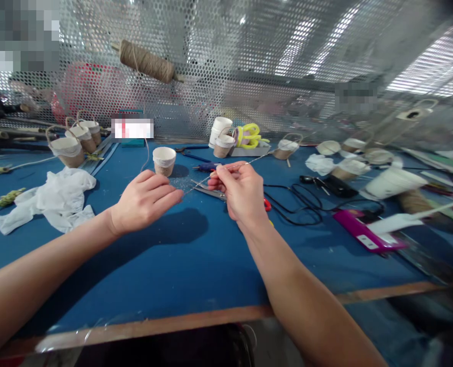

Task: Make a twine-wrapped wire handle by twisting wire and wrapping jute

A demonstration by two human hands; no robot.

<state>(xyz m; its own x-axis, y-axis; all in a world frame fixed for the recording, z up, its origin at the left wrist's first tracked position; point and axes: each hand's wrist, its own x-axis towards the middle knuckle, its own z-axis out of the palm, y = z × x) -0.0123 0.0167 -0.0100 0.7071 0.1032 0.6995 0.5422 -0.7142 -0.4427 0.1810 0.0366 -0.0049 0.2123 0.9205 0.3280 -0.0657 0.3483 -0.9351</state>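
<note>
A thin, pale strand [198, 184], twine or wire, stretches between my hands above the blue table. My left hand [145, 200] pinches one end, its back turned up and the fingertips partly hidden. With thumb and forefinger, my right hand [242, 189] grips the strand farther along, and a loose end rises past it to the right. Behind my left hand stands a small cup [164, 160] with a white rim and brown lower part. Scissors [211, 191] with red handles lie under my right hand, partly covered. A blue-handled tool [206, 167] lies just beyond it.
Small handled baskets [69, 152] stand at the left behind crumpled white cloth [54, 196]. A twine spool [145, 61] hangs on the perforated metal screen. Black cable [302, 204], a purple power strip [367, 232] and a white cup [396, 182] lie at the right. Pliers [195, 154] lie farther back.
</note>
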